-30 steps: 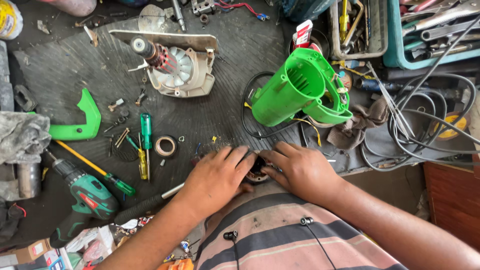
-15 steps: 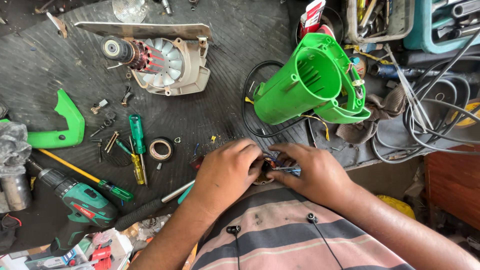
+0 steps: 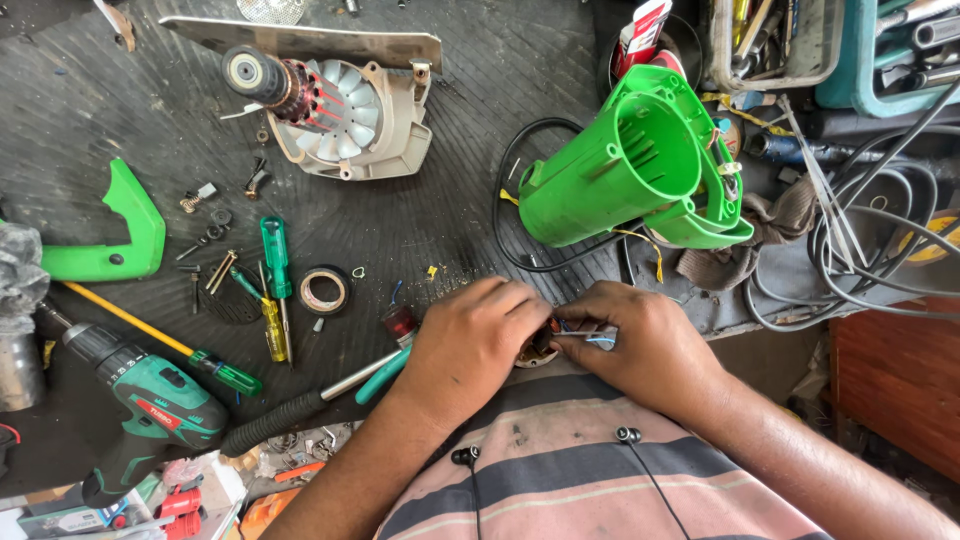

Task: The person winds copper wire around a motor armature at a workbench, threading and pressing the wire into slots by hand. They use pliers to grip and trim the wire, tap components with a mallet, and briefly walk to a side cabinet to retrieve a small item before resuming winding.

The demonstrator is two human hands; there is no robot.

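Observation:
My left hand (image 3: 470,345) and my right hand (image 3: 645,345) meet at the near edge of the workbench, both closed around a small round motor part (image 3: 537,348) with copper windings and thin wires; most of it is hidden by my fingers. My right fingers pinch a thin bluish wire or tool tip (image 3: 598,338) against the part. Just beyond my hands lies a green plastic tool housing (image 3: 630,160) on its side with a black cable (image 3: 515,215) looping from it.
On the black ribbed mat (image 3: 450,130) lie a motor armature in a beige fan housing (image 3: 335,105), a green handle shell (image 3: 120,235), screwdrivers (image 3: 272,280), a tape roll (image 3: 324,290), pliers (image 3: 370,372) and loose screws. A green cordless drill (image 3: 150,400) sits near left. Cable coils (image 3: 870,240) lie right.
My view has shifted closer over the bench. My hands have closed tighter together on the small part, and the thin wire now shows in my right fingers.

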